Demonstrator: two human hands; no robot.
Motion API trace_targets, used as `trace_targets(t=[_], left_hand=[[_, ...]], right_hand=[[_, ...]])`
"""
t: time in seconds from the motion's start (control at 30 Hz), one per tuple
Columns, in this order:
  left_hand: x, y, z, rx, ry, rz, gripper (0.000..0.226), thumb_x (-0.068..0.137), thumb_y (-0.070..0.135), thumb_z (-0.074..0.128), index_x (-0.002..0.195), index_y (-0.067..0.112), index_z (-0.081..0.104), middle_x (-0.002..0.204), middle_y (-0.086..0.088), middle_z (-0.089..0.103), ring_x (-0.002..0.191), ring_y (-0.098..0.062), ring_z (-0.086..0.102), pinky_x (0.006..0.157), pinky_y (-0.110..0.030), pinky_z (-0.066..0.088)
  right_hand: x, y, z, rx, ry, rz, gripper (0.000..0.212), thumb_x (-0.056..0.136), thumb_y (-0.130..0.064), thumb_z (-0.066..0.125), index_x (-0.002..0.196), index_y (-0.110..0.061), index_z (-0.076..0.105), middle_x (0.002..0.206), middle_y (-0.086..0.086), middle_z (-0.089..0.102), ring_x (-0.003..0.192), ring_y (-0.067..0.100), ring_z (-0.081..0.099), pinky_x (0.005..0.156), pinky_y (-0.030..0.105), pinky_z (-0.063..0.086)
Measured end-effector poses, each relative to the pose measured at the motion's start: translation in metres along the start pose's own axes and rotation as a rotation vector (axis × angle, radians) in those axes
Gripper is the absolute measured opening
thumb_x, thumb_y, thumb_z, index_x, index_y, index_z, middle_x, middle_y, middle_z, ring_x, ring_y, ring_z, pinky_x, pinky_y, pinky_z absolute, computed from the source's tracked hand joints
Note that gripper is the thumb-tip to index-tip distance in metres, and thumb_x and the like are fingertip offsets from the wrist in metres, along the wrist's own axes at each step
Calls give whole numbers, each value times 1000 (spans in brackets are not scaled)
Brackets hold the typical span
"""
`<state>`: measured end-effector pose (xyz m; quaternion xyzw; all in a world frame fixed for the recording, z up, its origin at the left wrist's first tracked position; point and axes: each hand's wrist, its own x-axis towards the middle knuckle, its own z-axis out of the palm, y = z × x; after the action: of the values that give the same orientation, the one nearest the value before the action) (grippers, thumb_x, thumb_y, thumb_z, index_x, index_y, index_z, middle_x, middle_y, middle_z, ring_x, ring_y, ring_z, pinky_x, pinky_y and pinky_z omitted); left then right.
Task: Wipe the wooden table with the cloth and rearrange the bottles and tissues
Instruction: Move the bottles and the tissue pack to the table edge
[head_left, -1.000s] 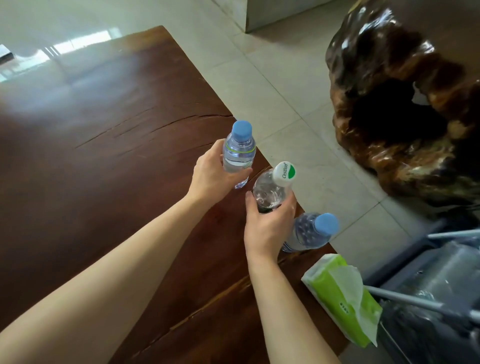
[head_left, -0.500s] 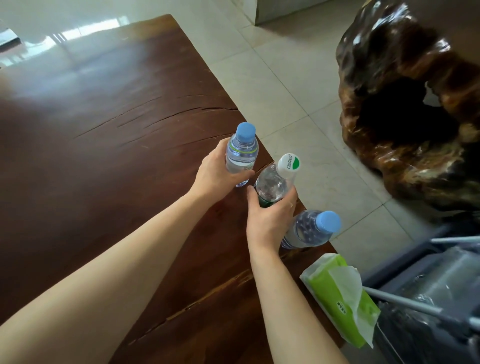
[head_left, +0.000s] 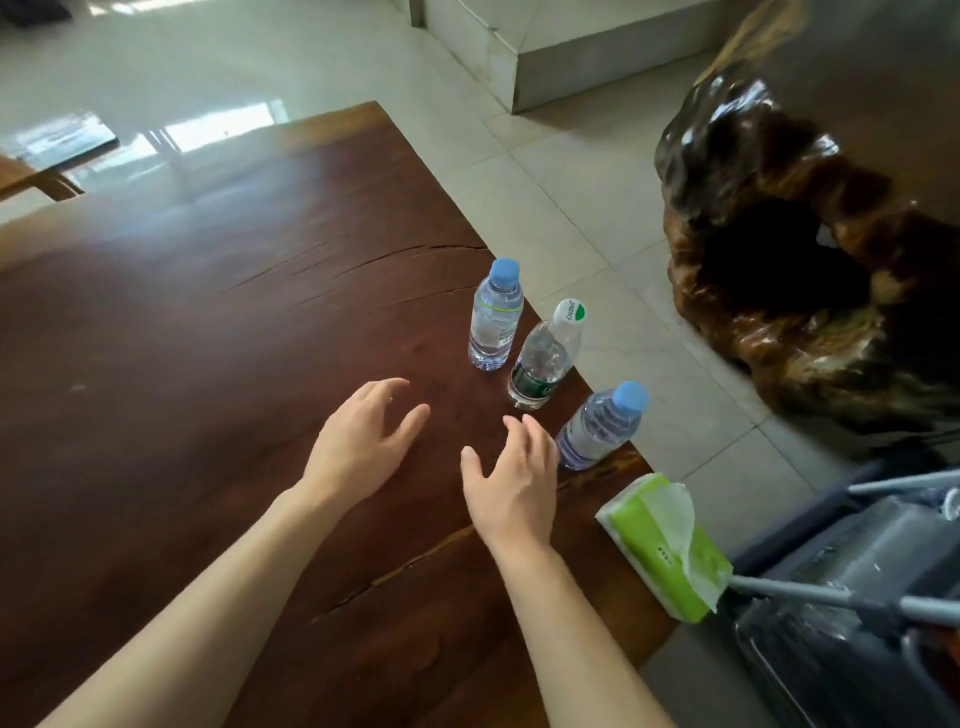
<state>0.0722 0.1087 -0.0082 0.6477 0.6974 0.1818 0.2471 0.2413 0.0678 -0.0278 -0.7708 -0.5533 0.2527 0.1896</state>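
Three clear water bottles stand in a row along the right edge of the dark wooden table (head_left: 208, 364). The far bottle (head_left: 494, 317) has a blue cap, the middle bottle (head_left: 545, 358) a white cap and a green label, the near bottle (head_left: 600, 427) a blue cap. A green tissue pack (head_left: 662, 545) lies at the table's right edge, nearer to me. My left hand (head_left: 363, 441) hovers open over the wood, left of the bottles. My right hand (head_left: 511, 486) is open just short of the near bottle, holding nothing. No cloth is in view.
A large glossy carved wooden root piece (head_left: 810, 260) stands on the tiled floor (head_left: 597, 208) to the right. A grey cart with metal bars (head_left: 857, 597) sits at the lower right, close to the tissue pack. A long crack runs across the tabletop.
Both hands have let go of the far and middle bottles and drawn back toward me with fingers spread. The bottles stay upright by the edge. The view has tilted up.
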Motion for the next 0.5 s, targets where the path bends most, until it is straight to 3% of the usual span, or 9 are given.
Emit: trace_targets(t=[0.23, 0.5], left_hand=[[-82, 20, -34, 191, 19, 243, 36, 93, 50, 59, 111, 21, 70, 108, 6, 72, 98, -22, 69, 79, -33, 53], [-144, 111, -26, 238, -210, 665, 17, 91, 41, 65, 97, 26, 72, 89, 14, 71, 78, -16, 71, 63, -27, 51]], right_hand=[[-83, 30, -65, -112, 86, -216, 44, 91, -44, 60, 125, -17, 65, 128, 2, 66, 120, 21, 59, 104, 34, 48], [-170, 119, -176, -185, 291, -208, 18, 91, -28, 61, 102, -16, 68, 104, 0, 68, 98, 19, 62, 88, 36, 55]])
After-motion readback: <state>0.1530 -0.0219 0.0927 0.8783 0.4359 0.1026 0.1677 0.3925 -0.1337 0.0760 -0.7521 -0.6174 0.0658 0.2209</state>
